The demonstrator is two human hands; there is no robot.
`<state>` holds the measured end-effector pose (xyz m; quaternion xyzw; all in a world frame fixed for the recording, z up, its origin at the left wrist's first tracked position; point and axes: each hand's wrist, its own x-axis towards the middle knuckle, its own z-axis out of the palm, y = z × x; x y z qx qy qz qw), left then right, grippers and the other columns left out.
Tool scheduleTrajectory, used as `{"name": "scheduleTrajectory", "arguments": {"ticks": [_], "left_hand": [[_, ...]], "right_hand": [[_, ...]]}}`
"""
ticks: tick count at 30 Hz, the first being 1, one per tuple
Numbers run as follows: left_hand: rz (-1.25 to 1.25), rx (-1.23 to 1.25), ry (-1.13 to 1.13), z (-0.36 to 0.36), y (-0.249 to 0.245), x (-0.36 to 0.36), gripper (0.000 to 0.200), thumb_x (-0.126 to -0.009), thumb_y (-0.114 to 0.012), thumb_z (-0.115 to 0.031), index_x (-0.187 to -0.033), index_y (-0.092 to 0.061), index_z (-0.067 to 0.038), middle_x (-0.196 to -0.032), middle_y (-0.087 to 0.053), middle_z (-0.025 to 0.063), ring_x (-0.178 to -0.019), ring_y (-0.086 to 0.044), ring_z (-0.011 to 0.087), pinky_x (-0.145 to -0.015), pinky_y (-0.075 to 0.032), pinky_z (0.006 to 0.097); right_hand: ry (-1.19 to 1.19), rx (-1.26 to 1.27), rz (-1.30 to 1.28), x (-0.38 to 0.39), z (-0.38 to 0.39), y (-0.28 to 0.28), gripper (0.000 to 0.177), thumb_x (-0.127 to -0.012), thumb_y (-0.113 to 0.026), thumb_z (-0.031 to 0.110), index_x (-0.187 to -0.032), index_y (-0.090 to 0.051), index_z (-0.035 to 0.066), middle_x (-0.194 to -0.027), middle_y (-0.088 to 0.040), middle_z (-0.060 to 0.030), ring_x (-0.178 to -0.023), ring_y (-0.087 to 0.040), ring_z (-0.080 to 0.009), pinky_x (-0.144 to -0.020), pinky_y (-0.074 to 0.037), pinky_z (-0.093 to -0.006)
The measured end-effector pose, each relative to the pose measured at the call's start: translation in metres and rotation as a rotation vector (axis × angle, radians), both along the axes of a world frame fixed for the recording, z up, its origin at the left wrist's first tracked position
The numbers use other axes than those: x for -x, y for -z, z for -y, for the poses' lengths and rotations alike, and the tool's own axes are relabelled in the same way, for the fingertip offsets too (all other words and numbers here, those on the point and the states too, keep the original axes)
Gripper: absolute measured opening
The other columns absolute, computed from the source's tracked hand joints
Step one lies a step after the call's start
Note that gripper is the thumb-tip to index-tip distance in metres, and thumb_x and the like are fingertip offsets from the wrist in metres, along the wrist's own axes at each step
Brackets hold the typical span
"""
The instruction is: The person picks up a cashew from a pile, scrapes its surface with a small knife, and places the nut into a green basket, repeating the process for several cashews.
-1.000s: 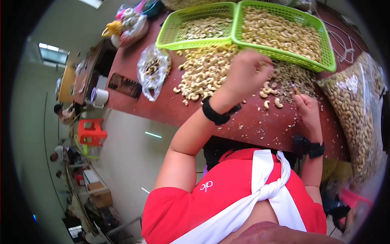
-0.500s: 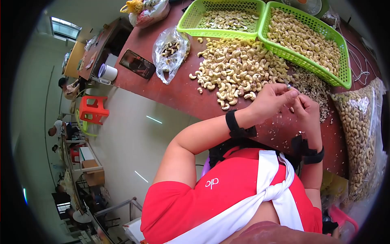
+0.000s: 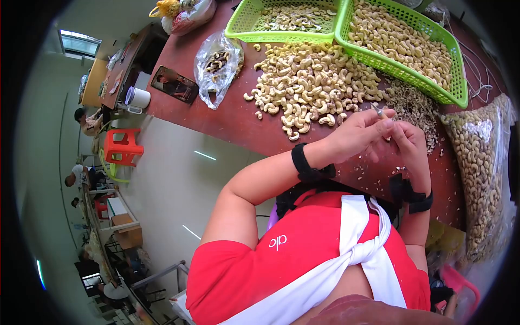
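Observation:
My left hand (image 3: 355, 136) is closed, thumb and fingers pinched together around what looks like a cashew nut, mostly hidden by the fingers. Against it, my right hand (image 3: 409, 142) grips a small knife (image 3: 378, 111), whose short metal blade points up and left past the left fingertips. Just beyond both hands spreads a loose pile of cashew nuts (image 3: 309, 81) on the dark red table (image 3: 244, 122). To the right of the pile lies a heap of brownish peelings and crumbs (image 3: 411, 105). Black bands circle both wrists.
Two green baskets, the left (image 3: 281, 37) and the right (image 3: 401, 73), hold cashews at the back. A large clear bag of cashews (image 3: 476, 168) stands right. Leftward lie a small plastic bag of dark pieces (image 3: 219, 70) and a phone (image 3: 174, 84). People sit far left, near a red stool (image 3: 123, 146).
The view has shifted slightly, so the table's things sit a little higher and further left. Both hands stay together, fingers slightly re-angled, and the knife blade shows more clearly.

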<state>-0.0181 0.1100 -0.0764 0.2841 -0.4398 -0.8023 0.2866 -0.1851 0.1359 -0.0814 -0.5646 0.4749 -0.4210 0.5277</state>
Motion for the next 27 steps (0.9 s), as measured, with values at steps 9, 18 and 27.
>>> {"name": "scheduleTrajectory", "arguments": {"ticks": [9,18,27], "left_hand": [[0.629,1.357,-0.355,0.023,0.008,-0.047,0.015,-0.071,-0.059,-0.003,-0.085,-0.059,-0.001,-0.069,-0.054,0.0107,-0.059,-0.054,0.025,-0.053,-0.045,0.0299],[0.578,1.8,-0.262,-0.002,0.04,-0.043,0.027,-0.06,-0.058,-0.002,-0.087,-0.058,-0.003,-0.067,-0.052,0.0053,-0.053,-0.052,0.0177,-0.044,-0.042,0.029],[0.456,1.109,-0.384,-0.006,0.055,-0.035,0.017,-0.078,-0.055,-0.007,-0.094,-0.056,-0.001,-0.072,-0.056,0.0071,-0.059,-0.056,0.0151,-0.047,-0.044,0.0259]], "right_hand": [[0.213,-0.07,0.064,0.031,-0.011,0.025,0.031,-0.087,-0.048,0.028,-0.07,-0.055,0.004,-0.052,-0.043,0.0051,-0.044,-0.036,-0.001,-0.04,-0.026,-0.017],[0.108,-0.117,-0.056,0.015,-0.02,0.028,0.03,-0.088,-0.048,0.027,-0.07,-0.055,0.004,-0.049,-0.042,0.0049,-0.042,-0.035,-0.0013,-0.038,-0.024,-0.0179],[0.137,-0.162,-0.024,0.022,-0.031,0.038,0.029,-0.087,-0.048,0.025,-0.069,-0.055,0.003,-0.051,-0.044,0.0048,-0.042,-0.037,-0.001,-0.038,-0.025,-0.0171]]}}
